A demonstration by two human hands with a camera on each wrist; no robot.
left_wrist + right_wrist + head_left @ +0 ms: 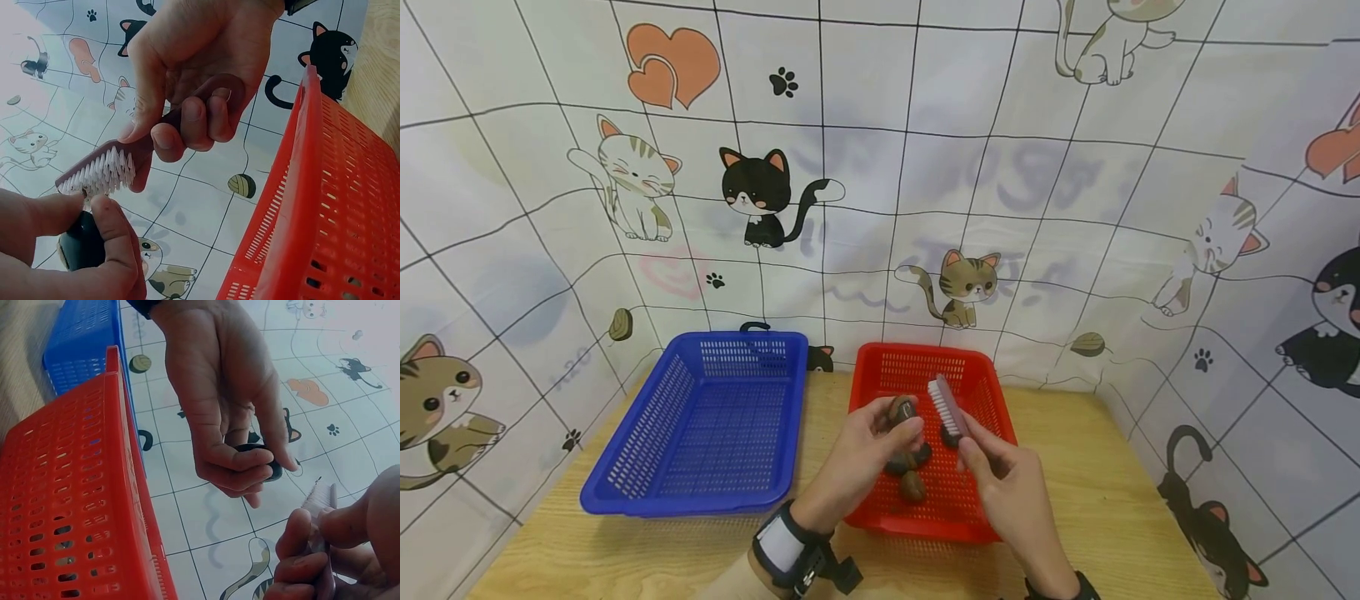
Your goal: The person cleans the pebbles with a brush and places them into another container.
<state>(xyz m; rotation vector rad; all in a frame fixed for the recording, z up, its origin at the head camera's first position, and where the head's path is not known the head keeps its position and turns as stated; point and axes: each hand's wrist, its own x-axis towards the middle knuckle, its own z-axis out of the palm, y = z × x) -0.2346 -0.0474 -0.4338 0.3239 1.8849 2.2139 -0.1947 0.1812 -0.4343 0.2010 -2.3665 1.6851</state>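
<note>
Over the red basket point(931, 521), my left hand point(853, 454) pinches a smooth brown-and-dark clam point(901, 408) between thumb and fingers. My right hand point(1018, 487) grips a small scrub brush point(955, 410) with a purplish-brown handle and white bristles. The bristles point(103, 175) face the left hand; a small gap separates them from the clam in the head view. The handle's looped end point(230, 90) shows past the curled right fingers. Inside the basket lie several more clams point(912, 487), partly hidden by the hands.
A blue basket point(722, 450) stands to the left of the red one on the wooden table point(1075, 467). Behind and at both sides hangs a white grid-patterned cloth point(865, 183) printed with cats. Both wrists wear black straps, the left one point(786, 542) with a pale face.
</note>
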